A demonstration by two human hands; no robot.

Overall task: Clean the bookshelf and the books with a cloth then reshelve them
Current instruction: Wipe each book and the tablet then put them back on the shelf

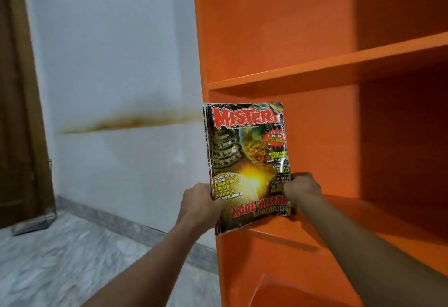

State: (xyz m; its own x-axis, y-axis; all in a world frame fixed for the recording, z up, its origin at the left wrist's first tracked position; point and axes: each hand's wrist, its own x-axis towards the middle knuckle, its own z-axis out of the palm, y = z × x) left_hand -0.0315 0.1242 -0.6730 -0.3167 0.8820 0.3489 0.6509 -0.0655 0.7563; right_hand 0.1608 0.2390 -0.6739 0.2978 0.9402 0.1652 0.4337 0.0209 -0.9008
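Observation:
A worn magazine [244, 161] with a dark cover and the red title "MISTERI" stands upright at the left front corner of a shelf in the orange bookshelf [315, 69]. Its lower edge is at the front lip of that shelf. My left hand [201, 202] grips its lower left edge. My right hand [301, 189] grips its lower right edge, inside the shelf opening. Both arms reach up from the bottom of the view. No cloth is in sight.
The orange shelves in view hold nothing besides the magazine. A white wall [116, 64] with a brown stain runs to the left. A brown wooden door [17, 112] stands at far left, above a marble floor [72, 258].

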